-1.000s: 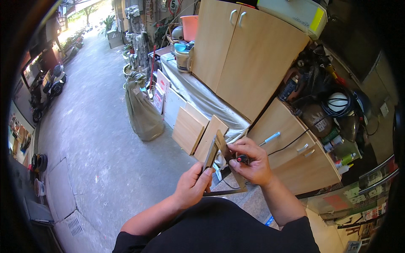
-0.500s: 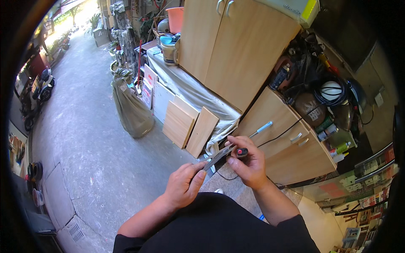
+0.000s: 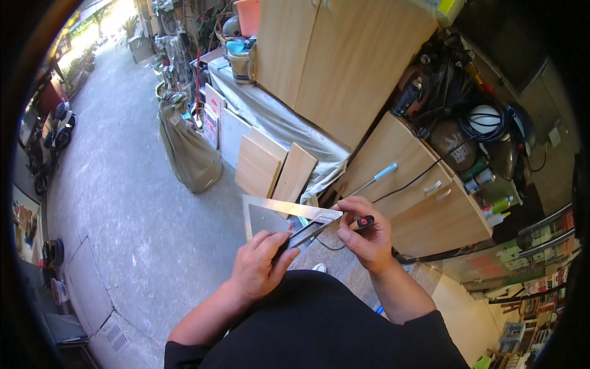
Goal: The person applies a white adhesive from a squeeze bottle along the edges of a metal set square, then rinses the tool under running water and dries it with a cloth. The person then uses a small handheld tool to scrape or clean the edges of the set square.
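Observation:
A metal triangular set square (image 3: 283,207) is held up in front of my body, its open triangle facing me and its thick dark edge tilted toward my chest. My left hand (image 3: 261,261) is closed around that thick edge near its lower left. At the other end, my right hand (image 3: 372,240) pinches the narrow corner between thumb and fingertips. A short pen-like stick (image 3: 365,222) with a black end and a red centre also sits in the right hand, between thumb and fingers; its exact kind cannot be made out.
Wood-coloured cabinets (image 3: 350,74) stand ahead and to the right. Loose boards (image 3: 258,166) lean against a cloth-covered bench (image 3: 270,107). A tied sack (image 3: 187,147) stands on the concrete floor. A blue-handled rod (image 3: 385,171) and black cable lie before the lower cabinet; bottles and helmets crowd its top.
The set square has turned from nearly edge-on to showing its triangular face. Both hands still hold it, and the left has shifted slightly to the left. The whole view has moved a little.

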A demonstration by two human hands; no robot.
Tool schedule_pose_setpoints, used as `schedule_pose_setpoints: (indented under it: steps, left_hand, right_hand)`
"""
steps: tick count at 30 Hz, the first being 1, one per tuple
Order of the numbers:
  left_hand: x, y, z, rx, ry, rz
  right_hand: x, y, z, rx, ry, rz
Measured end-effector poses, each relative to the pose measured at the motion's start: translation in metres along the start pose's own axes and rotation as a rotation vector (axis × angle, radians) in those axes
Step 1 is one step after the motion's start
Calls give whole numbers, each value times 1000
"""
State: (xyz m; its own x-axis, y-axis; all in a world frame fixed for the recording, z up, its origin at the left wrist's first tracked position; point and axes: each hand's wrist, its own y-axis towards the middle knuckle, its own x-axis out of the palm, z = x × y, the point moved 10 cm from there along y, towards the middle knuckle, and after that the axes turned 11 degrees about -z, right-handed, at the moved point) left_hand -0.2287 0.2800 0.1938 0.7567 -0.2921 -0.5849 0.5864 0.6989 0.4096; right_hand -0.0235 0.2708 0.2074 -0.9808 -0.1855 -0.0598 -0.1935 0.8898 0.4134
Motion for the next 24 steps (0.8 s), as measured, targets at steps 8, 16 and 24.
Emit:
schedule_pose_setpoints:
  steps: [8,16,24]
  left_hand:
    - [5,4,-1,-6,66,-29]
    - [5,4,0,35,112,-12]
    - [4,4,5,36,146,-28]
  right_hand:
    - [-7,-6,-2,4,-2,7]
    - [-6,-9,4,89,-141,-16]
    - [-2,-6,5,114,-151,-48]
